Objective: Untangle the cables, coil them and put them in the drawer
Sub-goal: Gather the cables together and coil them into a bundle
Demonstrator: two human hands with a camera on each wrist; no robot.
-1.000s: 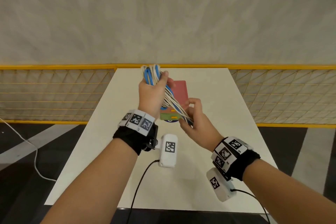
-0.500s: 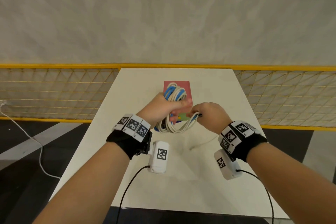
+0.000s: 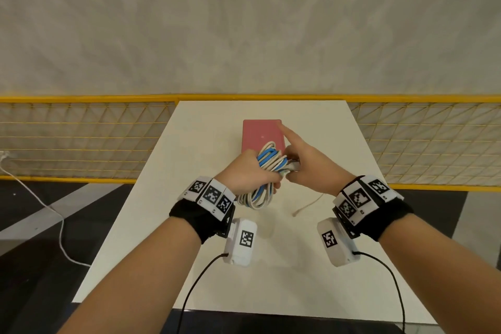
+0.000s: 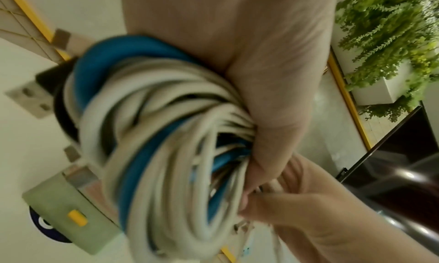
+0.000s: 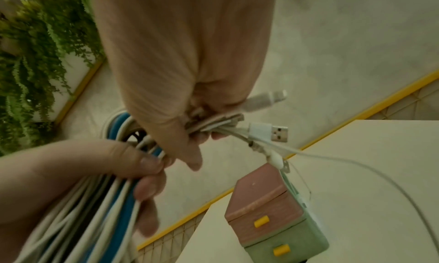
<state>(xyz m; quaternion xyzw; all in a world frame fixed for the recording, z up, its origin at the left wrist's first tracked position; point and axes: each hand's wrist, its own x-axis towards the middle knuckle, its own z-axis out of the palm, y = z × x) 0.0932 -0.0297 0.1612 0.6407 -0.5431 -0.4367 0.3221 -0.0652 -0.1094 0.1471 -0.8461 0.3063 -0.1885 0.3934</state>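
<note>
A coil of white and blue cables (image 3: 267, 168) (image 4: 154, 154) hangs above the white table (image 3: 311, 252), in front of the small drawer box (image 3: 262, 135) with its pink top. My left hand (image 3: 250, 175) grips the coil around its middle. My right hand (image 3: 301, 168) pinches the loose cable ends (image 5: 225, 124) beside the coil, index finger stretched out over the box. USB plugs (image 5: 273, 132) stick out of that pinch. One thin white cable end (image 3: 307, 205) trails onto the table. In the right wrist view the drawer box (image 5: 273, 216) shows pink and green drawers with yellow handles, both closed.
A yellow mesh fence (image 3: 81, 141) runs behind and beside the table. A white cord (image 3: 40, 203) lies on the dark floor at the left. Green plants (image 4: 389, 41) hang off to one side.
Both hands came down from a raised position toward the table. The coil turned from upright to hanging low, and my right hand moved in close to pinch the cable ends.
</note>
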